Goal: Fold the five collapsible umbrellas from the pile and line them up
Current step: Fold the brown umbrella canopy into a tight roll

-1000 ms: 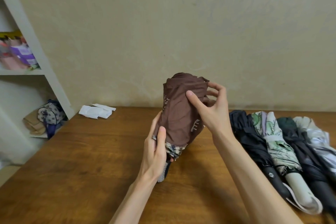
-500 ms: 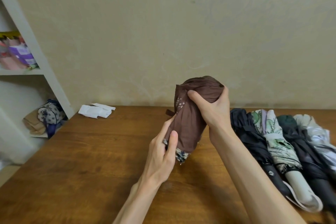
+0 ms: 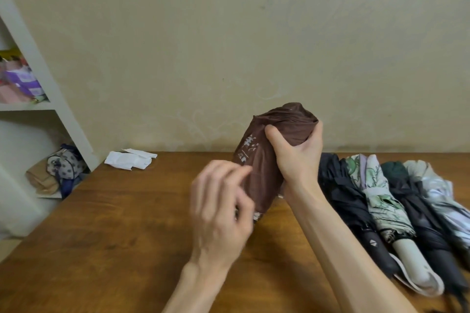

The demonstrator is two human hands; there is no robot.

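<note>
wooden table (image 3: 101,236) under a beige wall (image 3: 229,33) — the brown umbrella (image 3: 262,160) is held above it, long axis near upright, its top leaning a little to the right. right hand (image 3: 297,155) is clenched round the upper end, thumb across the fabric. left hand (image 3: 218,211) is blurred just beside the lower half, fingers loosely bent; whether it grasps the cloth i cannot tell. cinching those lower folds looks like the left's job — it is nearer. row of four folded umbrellas (image 3: 381,198) lies just right.
</note>
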